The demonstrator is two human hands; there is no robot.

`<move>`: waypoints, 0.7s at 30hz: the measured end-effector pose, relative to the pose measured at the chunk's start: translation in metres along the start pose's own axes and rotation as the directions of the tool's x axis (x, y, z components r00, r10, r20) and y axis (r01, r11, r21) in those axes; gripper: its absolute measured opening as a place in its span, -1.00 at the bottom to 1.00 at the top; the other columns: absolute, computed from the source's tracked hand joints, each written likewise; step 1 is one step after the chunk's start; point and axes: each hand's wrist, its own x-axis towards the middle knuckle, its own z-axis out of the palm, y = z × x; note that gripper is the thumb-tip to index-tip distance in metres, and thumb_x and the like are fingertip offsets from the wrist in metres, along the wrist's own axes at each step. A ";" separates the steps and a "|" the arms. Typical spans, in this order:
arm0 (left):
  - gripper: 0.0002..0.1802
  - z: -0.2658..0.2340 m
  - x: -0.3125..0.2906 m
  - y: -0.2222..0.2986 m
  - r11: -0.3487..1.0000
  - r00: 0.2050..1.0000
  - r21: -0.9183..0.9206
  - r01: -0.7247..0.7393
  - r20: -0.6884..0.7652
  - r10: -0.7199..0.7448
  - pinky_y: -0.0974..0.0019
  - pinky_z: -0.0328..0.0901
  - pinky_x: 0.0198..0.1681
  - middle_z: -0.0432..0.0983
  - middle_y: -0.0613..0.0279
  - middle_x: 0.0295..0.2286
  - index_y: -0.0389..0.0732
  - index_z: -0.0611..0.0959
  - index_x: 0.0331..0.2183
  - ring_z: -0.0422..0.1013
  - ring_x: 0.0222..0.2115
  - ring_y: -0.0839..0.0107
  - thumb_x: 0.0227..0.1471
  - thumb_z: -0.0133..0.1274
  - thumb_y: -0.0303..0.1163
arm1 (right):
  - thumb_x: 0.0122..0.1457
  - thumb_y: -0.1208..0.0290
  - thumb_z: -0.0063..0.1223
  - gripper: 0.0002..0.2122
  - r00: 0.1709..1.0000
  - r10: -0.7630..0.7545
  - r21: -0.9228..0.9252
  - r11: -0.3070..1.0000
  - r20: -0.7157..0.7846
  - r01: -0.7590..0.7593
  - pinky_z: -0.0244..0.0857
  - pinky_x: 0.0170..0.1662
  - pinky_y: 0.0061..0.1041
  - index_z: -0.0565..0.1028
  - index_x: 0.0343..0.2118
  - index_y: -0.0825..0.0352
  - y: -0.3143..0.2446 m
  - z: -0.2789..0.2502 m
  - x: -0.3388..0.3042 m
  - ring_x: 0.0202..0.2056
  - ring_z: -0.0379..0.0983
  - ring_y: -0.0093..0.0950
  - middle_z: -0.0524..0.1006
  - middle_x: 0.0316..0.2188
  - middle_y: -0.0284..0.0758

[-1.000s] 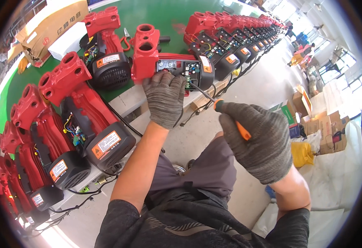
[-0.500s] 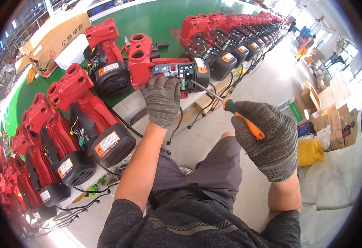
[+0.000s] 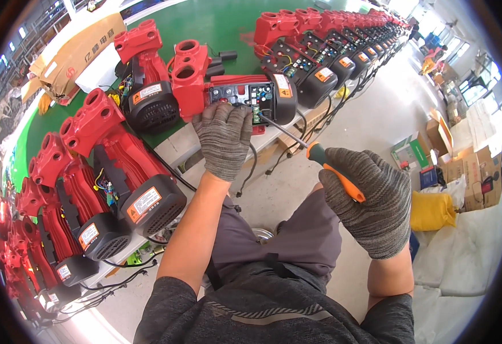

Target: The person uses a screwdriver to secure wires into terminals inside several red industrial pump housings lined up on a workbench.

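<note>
Plainly visible: left hand (image 3: 223, 139), gloved, pressed flat on the open terminal box (image 3: 240, 95) of a red pump (image 3: 228, 86) lying at the table (image 3: 176, 150) edge, grip spread over the box's lower edge, pinching nothing that shows. Right hand (image 3: 371, 200), gloved, grip closed around a screwdriver (image 3: 314, 152) with an orange and green handle, shaft slanting up-left, tip at the box's green connector just beside the left fingers. Orange-and-white oblong labels on the black round motor caps: one on the near pump (image 3: 145, 203), smaller ones on the caps lower left, one on the cap behind the held pump, more along the far row (image 3: 331, 49); print too small to make out. Long brown carton (image 3: 79, 49) with red marks upper left, beyond the green mat (image 3: 216, 26). On the floor at right, a green-and-white box (image 3: 411, 152), open brown cartons (image 3: 463, 160), a yellow bag (image 3: 431, 211), white sheeting. Hidden: the box's lower part under the left glove, the screwdriver's handle end inside the right fist. Cut off: pumps at the lower-left rim, far row blurring into the distance.
</note>
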 end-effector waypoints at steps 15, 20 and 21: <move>-0.79 0.001 0.000 0.004 0.996 0.999 -0.074 0.041 -0.018 -0.043 -0.06 0.21 0.06 0.54 0.31 -0.35 0.00 0.72 -0.33 0.42 -0.16 0.13 -0.11 0.31 -0.28 | 0.02 0.39 0.35 -0.61 0.961 -0.025 -0.268 0.958 0.276 0.102 0.32 -0.53 -0.28 0.64 -0.03 0.18 -0.029 -0.009 0.021 -0.60 0.47 -0.36 0.42 -0.57 -0.32; -0.79 -0.001 -0.004 -0.004 0.996 0.999 -0.071 0.044 -0.026 -0.046 -0.05 0.22 0.05 0.53 0.32 -0.35 0.00 0.71 -0.32 0.43 -0.16 0.14 -0.10 0.31 -0.31 | 0.04 0.38 0.30 -0.57 0.781 -0.225 -0.363 0.788 0.583 0.498 0.24 -0.62 -0.33 0.60 0.04 0.23 -0.046 -0.016 0.040 -0.65 0.41 -0.39 0.38 -0.58 -0.37; -0.79 0.004 0.000 0.005 0.993 0.999 -0.109 0.040 -0.031 -0.043 -0.05 0.22 0.04 0.53 0.32 -0.35 0.01 0.71 -0.31 0.43 -0.15 0.15 -0.10 0.31 -0.32 | 0.04 0.38 0.30 -0.57 0.773 -0.205 -0.391 0.768 0.600 0.507 0.24 -0.62 -0.33 0.60 0.04 0.23 -0.053 -0.023 0.041 -0.66 0.41 -0.39 0.38 -0.58 -0.37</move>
